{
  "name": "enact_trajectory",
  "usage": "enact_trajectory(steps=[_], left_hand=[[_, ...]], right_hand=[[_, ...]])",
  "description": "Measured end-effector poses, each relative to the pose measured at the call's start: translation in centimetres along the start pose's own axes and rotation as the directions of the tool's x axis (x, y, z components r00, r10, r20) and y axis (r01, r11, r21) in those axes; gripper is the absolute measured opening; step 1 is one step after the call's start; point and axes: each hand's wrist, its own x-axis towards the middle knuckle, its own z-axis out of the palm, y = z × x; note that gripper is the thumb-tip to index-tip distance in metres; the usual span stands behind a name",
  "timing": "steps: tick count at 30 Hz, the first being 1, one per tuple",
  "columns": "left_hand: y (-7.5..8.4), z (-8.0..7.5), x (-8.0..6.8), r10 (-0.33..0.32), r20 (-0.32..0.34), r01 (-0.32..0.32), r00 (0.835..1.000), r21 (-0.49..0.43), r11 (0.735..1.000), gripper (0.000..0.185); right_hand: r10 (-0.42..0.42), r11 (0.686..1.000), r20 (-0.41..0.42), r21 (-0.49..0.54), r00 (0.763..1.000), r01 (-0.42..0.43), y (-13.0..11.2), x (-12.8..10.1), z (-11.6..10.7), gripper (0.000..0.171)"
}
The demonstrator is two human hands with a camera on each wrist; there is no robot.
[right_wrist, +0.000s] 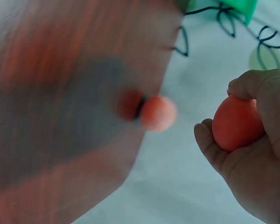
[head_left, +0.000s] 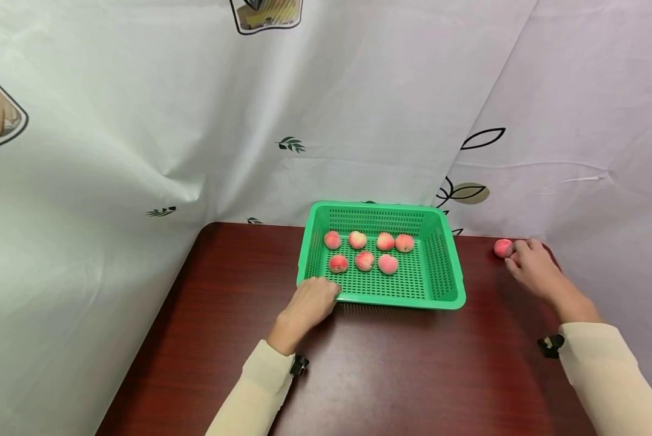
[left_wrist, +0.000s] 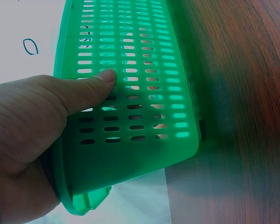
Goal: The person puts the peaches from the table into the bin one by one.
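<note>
A green plastic basket (head_left: 456,266) stands on the table, with several pink-red peaches (head_left: 364,261) spread over its floor. My left hand (head_left: 310,301) grips the basket's rim near its front left corner. In the left wrist view, the thumb (left_wrist: 95,88) lies along the slotted outer wall, and the other fingers are hidden behind the rim. At the far right, my right hand (head_left: 535,269) holds a peach (right_wrist: 237,123) between thumb and fingers, above the table. Another peach (head_left: 502,247) sits on the table just beyond that hand's fingertips, apart from the held one.
The dark red wooden table (head_left: 413,369) reflects the light. White printed cloth (head_left: 358,121) hangs close behind the table and along both its sides. The basket's back edge lies near the cloth. A small dark device is strapped at each wrist.
</note>
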Motion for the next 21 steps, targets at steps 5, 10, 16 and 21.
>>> enact_trajectory(steps=[5,10,16,21], left_hand=[[0.0,0.1,0.1,0.009,-0.013,-0.009,1.0,0.004,1.0,0.045],[0.1,0.0,0.1,0.018,-0.021,-0.018,1.0,0.004,1.0,0.043],[0.0,-0.1,0.1,0.009,-0.015,-0.009,1.0,0.006,1.0,0.042],[0.0,-0.1,0.0,0.003,-0.009,-0.003,1.0,-0.009,1.0,0.043]], right_hand=[[-0.065,0.998,-0.05,0.006,0.997,0.066,-2.3,0.7,-1.0,0.009],[-0.141,0.99,-0.076,0.001,0.987,0.142,-4.8,1.5,-2.0,0.01],[-0.246,0.969,-0.111,-0.022,0.963,0.245,-7.4,2.9,-2.7,0.014],[-0.38,0.925,-0.169,-0.063,0.909,0.375,-8.8,4.2,-2.7,0.019]])
